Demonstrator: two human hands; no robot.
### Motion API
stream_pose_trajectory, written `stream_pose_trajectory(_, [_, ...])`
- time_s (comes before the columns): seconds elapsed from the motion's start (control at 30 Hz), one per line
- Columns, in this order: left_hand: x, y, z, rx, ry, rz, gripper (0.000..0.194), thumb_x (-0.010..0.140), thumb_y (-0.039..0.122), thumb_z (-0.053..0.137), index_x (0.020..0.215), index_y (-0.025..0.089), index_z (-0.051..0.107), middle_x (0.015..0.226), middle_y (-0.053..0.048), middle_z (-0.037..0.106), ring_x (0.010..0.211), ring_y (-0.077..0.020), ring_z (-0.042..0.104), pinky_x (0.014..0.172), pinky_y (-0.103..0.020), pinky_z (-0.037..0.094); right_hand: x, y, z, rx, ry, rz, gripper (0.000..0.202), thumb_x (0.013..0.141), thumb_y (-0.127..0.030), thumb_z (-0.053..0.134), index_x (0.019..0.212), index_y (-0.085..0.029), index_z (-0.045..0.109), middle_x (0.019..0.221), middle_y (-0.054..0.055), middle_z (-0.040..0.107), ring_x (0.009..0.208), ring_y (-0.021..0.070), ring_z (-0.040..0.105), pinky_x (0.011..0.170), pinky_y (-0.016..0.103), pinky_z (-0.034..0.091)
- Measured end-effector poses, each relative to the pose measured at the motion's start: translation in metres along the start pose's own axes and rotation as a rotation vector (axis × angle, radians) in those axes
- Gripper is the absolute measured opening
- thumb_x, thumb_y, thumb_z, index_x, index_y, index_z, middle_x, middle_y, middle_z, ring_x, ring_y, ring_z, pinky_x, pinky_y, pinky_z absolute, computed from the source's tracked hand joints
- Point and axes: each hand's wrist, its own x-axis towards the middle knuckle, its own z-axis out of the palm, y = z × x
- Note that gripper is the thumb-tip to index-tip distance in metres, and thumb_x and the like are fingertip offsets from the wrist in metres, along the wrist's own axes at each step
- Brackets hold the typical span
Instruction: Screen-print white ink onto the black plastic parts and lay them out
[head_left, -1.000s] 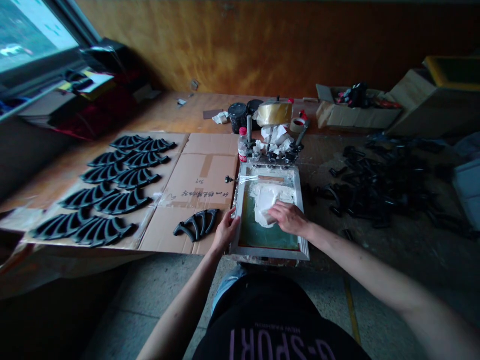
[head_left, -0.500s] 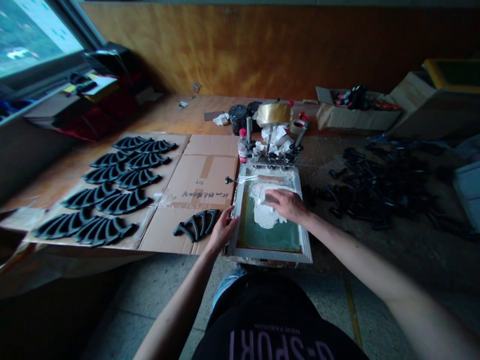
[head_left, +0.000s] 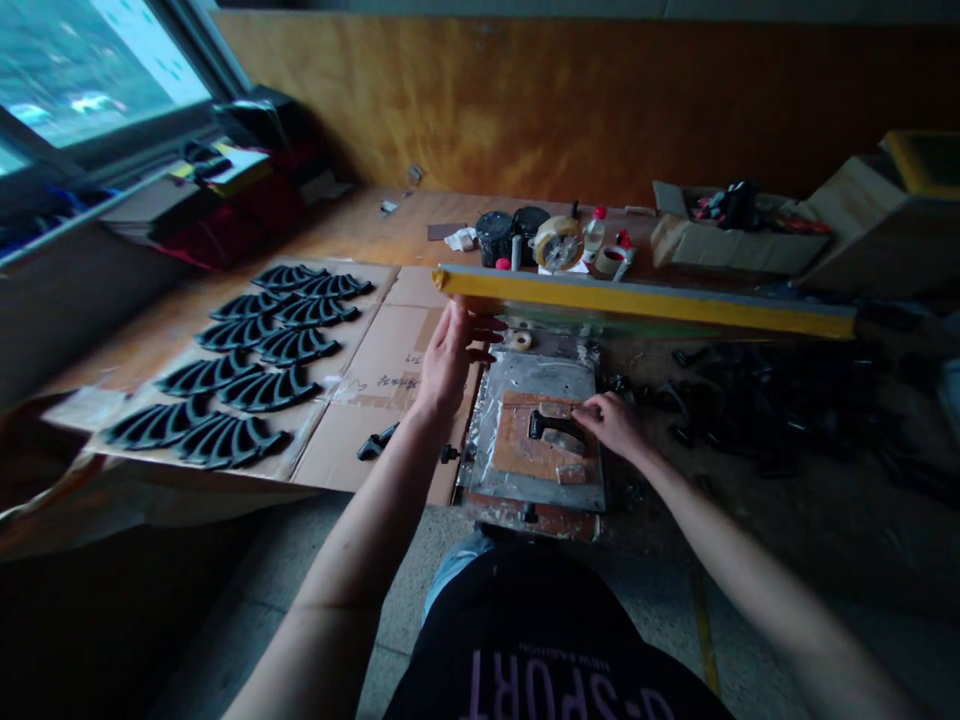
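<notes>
A screen-printing frame (head_left: 645,298) is tilted up, its yellow edge facing me. My left hand (head_left: 446,365) is at the frame's left end, fingers spread beneath the edge; whether it bears the frame's weight I cannot tell. Below, a brown board (head_left: 517,460) lies on a grey metal plate (head_left: 540,372). A curved black plastic piece (head_left: 559,427) rests on this board between small raised blocks. My right hand (head_left: 611,422) pinches the piece at its right end. Left of the plate, other black pieces (head_left: 377,442) lie on cardboard, partly hidden by my left forearm.
Rows of black curved pieces (head_left: 262,395) cover the cardboard (head_left: 367,340) at left. A dark heap of loose pieces (head_left: 772,400) lies at right. Behind the frame stand black tubs (head_left: 495,238), a tape roll (head_left: 559,243) and a bottle (head_left: 593,236). An open carton (head_left: 731,245) sits at back right.
The screen frame has swung up from lying flat, uncovering the board and black piece. My right hand has left the white paste and grips the piece. My left hand has risen with the frame.
</notes>
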Motion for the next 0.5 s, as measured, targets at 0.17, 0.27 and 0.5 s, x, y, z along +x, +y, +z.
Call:
stream_pose_trajectory(0.17, [-0.050, -0.042, 0.008, -0.002, -0.009, -0.205, 0.060, 0.089, 0.065, 0.037, 0.122, 0.017, 0.054, 0.102, -0.012, 0.069, 0.081, -0.0162, 0.065, 0.060, -0.024, 0.050, -0.022, -0.049, 0.035, -0.197, -0.144, 0.023, 0.012, 0.092, -0.026, 0.052, 0.088, -0.015, 0.056, 0.088, 0.011, 0.064, 0.085, 0.0231, 0.061, 0.073, 0.031, 0.043])
stream_pose_trajectory(0.27, [-0.106, -0.085, 0.009, 0.011, -0.267, -0.607, 0.066, 0.083, 0.069, 0.045, 0.120, 0.015, 0.055, 0.109, -0.016, 0.068, 0.085, -0.0217, 0.067, 0.055, -0.025, 0.050, -0.030, -0.083, 0.040, -0.113, -0.076, 0.046, 0.016, 0.096, -0.030, 0.045, 0.091, -0.017, 0.053, 0.080, 0.009, 0.063, 0.077, 0.0236, 0.060, 0.067, 0.031, 0.042])
stream_pose_trajectory(0.5, [-0.136, -0.129, -0.074, 0.132, 0.348, -0.571, 0.058, 0.083, 0.069, 0.044, 0.097, 0.014, 0.057, 0.090, -0.010, 0.070, 0.068, -0.0168, 0.065, 0.051, -0.023, 0.048, -0.034, -0.199, 0.087, 0.113, -0.135, -0.580, 0.016, 0.096, -0.030, 0.047, 0.097, -0.019, 0.059, 0.098, 0.010, 0.064, 0.097, 0.0248, 0.055, 0.087, 0.036, 0.042])
